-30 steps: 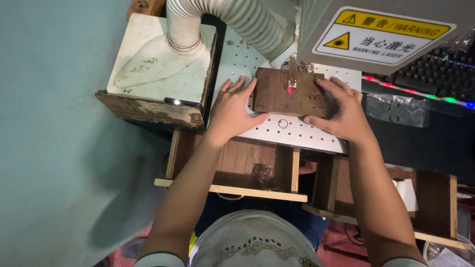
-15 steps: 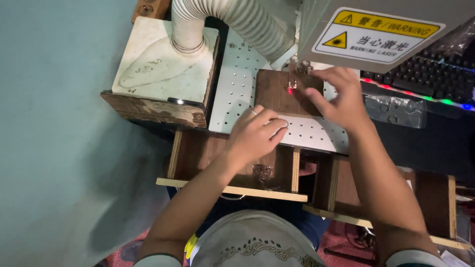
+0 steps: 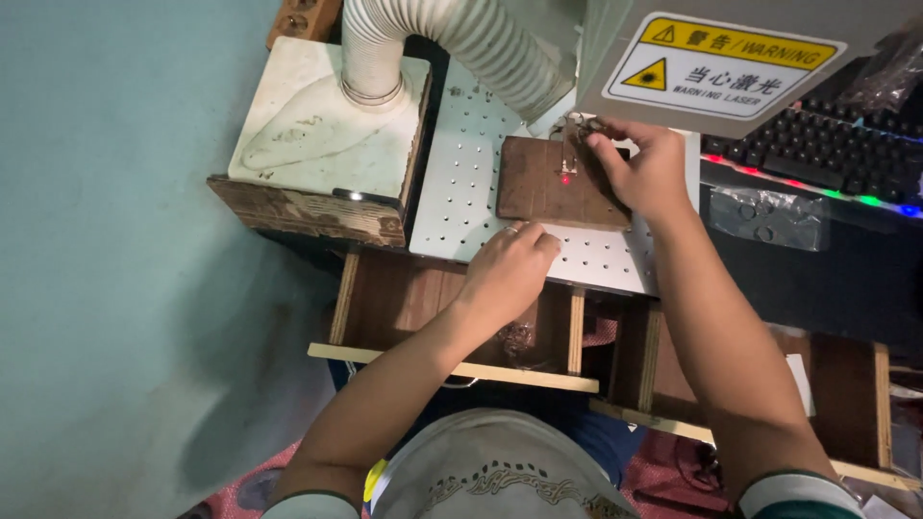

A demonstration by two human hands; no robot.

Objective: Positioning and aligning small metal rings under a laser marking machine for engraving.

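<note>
Fingers (image 3: 598,144) of the right hand (image 3: 646,173): pinched on a small metal piece (image 3: 573,132) at the far edge of the brown wooden block (image 3: 550,183), thumb and forefinger closed around it, the rest of the hand lying over the block's right side. Fingers (image 3: 527,238) of the left hand (image 3: 505,274): curled loosely, holding nothing, knuckles resting on the near rim of the perforated metal plate (image 3: 461,183) just below the block's near edge; a ring shows on one finger. Wooden block: flat on the perforated plate, right of its middle, a red light dot (image 3: 564,179) on its upper surface near the metal piece. Perforated plate: pale, drilled with rows of holes, serving as the work table. Above it, a grey machine head bearing a yellow-and-white warning label (image 3: 716,62). Ribbed white hose (image 3: 452,38): runs from the top of a white box (image 3: 327,125) on the left, across toward the machine head. White box: sits on a rough wooden crate (image 3: 308,213). Keyboard (image 3: 846,154): black, lit along its near edge, to the right. Clear plastic bag (image 3: 767,216): just below the keyboard. Wooden frame (image 3: 452,365): beneath the plate, open compartments. Floor (image 3: 115,288): teal, to the left.
</note>
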